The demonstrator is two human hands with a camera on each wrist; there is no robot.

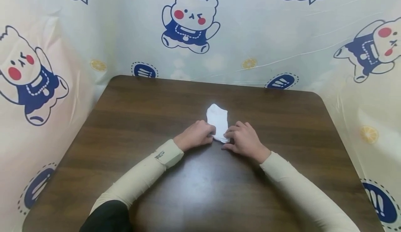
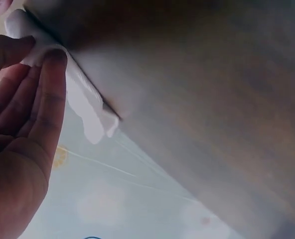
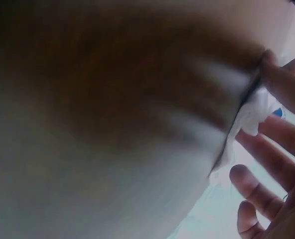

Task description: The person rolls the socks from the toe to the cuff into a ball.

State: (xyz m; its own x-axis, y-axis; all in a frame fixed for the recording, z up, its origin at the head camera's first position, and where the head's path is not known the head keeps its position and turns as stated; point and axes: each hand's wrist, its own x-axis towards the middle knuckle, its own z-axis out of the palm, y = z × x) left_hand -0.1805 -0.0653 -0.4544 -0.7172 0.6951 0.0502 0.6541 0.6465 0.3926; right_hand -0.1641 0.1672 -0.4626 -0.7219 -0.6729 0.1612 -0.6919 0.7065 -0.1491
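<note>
A small, soft white cloth [image 1: 217, 119] lies lengthwise on the brown table, its far end crooked and its near end bunched. My left hand [image 1: 196, 134] holds its near left edge, thumb and forefinger bent in at the fabric. In the left wrist view, the cloth [image 2: 85, 104] runs out past those fingertips along the tabletop. My right hand [image 1: 245, 141] is at the near right corner, fingertips touching the fabric and thumb apart from them on the near side. The right wrist view shows the crumpled edge of the cloth [image 3: 252, 117] beside loosely spread fingers [image 3: 257, 191].
The dark wooden table [image 1: 150, 103] has rounded far corners. Behind it and along both sides hangs a pale curtain [image 1: 250, 26] printed with cartoon bears, orange slices and blue badges. Light sleeves [image 1: 141, 176] cover both forearms.
</note>
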